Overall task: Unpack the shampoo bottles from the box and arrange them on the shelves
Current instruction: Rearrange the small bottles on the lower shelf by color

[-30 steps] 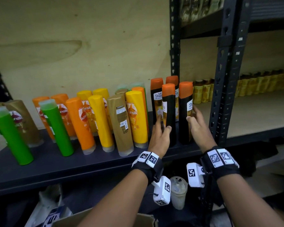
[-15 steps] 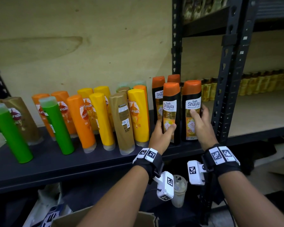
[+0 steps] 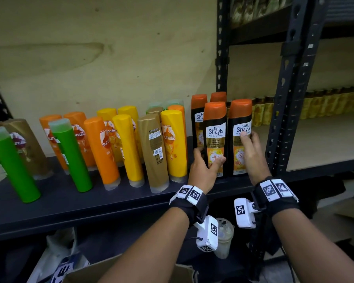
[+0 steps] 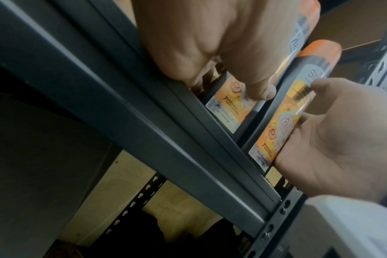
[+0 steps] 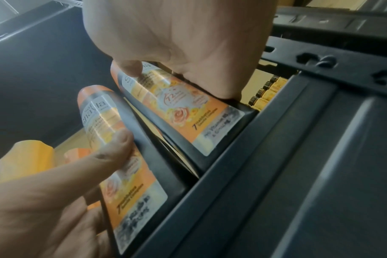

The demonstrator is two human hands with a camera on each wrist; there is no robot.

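head view: we see the left hand (image 3: pixel 204 168) gripping the left front shayla bottle (image 3: pixel 215 137), thumb across its label, fingers behind its left edge. the right hand (image 3: pixel 251 154) holds the right front shayla bottle (image 3: pixel 240 135), thumb on the label, fingers round its right side. both bottles stand upright on the dark shelf (image 3: pixel 90 203), just beside each other, with two more shayla bottles (image 3: pixel 198 117) close behind. to their left stand sunsilk bottles (image 3: pixel 173 146), orange, yellow, gold and green. a black upright post (image 3: pixel 282 111) stands just right of the right hand; small amber bottles (image 3: pixel 325 105) line the neighbouring shelf. a cardboard box (image 3: pixel 131 272) edge shows below, near a plastic cup (image 3: pixel 223 237).

left wrist view: we note the left hand (image 4: pixel 210 43) closed on its bottle (image 4: pixel 227 106) at the shelf lip (image 4: pixel 144 131); the right hand (image 4: pixel 342 139) wraps the neighbouring bottle (image 4: pixel 274 132).

right wrist view: we record the right hand (image 5: pixel 177 38) clasping its bottle (image 5: pixel 188 113), thumb on the label; the left hand's thumb (image 5: pixel 113 150) presses the other bottle (image 5: pixel 130 183). the shelf lip (image 5: pixel 265 174) blocks both bases.
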